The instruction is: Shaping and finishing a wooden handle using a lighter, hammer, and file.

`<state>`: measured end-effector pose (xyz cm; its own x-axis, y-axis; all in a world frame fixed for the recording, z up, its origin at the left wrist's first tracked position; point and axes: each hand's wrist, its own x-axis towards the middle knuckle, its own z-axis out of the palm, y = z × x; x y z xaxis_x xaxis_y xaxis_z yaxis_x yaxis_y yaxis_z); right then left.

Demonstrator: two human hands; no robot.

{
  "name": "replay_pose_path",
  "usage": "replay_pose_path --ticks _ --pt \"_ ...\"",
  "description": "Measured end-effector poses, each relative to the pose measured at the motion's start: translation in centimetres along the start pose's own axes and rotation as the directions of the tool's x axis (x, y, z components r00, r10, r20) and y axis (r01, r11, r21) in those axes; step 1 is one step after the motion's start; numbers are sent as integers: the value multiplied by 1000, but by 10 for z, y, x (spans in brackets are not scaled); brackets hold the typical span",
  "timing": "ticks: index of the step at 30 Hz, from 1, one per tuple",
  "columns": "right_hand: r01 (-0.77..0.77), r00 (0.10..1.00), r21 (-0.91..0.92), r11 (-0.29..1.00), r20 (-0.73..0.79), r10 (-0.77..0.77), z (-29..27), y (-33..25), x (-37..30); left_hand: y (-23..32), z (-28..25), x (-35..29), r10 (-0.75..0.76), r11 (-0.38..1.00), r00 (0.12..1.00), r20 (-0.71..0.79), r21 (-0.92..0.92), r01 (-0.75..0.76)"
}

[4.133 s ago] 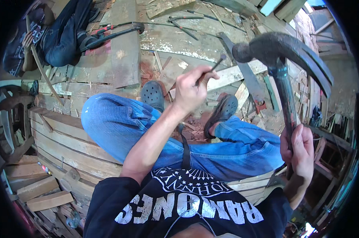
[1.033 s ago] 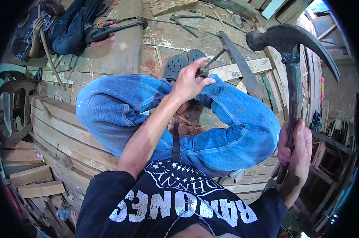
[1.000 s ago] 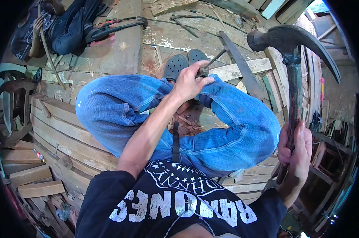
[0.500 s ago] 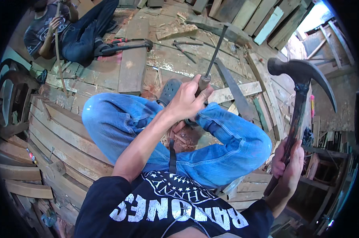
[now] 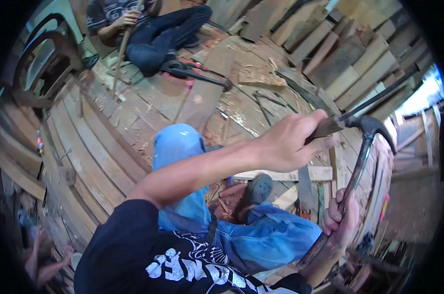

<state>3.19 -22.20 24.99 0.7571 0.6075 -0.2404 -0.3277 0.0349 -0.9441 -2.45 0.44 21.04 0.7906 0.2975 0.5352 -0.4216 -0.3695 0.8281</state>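
Note:
My left hand [image 5: 293,142] reaches across to the right, closed round the wooden handle of a long chisel [image 5: 379,95]. Its dark, narrow blade points up and away to the right. My right hand [image 5: 340,218] grips the shaft of a claw hammer [image 5: 360,159], held upright at the right. The hammer's head [image 5: 370,125] overlaps the chisel where handle and blade meet; I cannot tell whether they touch. Below my left hand, a handsaw [image 5: 307,188] lies on the floor beside a pale wooden strip [image 5: 285,173].
I sit with bent knees [image 5: 178,147] among wood shavings. Another person [image 5: 155,39] sits ahead to the left, holding a wooden stick [image 5: 121,61]. Curved slats [image 5: 92,152] run along my left. Boards [image 5: 349,63] lean at the back right. Bare limbs [image 5: 50,267] show at the lower left.
My left hand has swung right with the chisel, bringing it up to the hammer's head. The hammer is slightly lower. The view has turned, so the surroundings appear shifted.

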Motion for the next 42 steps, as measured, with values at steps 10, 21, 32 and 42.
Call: replay_pose_path --ticks 10,21,32,42 --pt "224 974 -969 -107 219 51 -145 179 210 -56 6 13 -108 993 954 -281 16 118" --pt "205 970 -977 -59 211 -122 -195 383 182 -64 29 24 -188 982 970 -153 -17 188" --pt "-100 967 -995 3 -96 238 -223 336 192 -75 36 22 -320 947 941 -113 -70 314" --pt "251 826 -806 536 467 315 -46 92 195 -96 38 23 -255 966 884 -391 -77 245"
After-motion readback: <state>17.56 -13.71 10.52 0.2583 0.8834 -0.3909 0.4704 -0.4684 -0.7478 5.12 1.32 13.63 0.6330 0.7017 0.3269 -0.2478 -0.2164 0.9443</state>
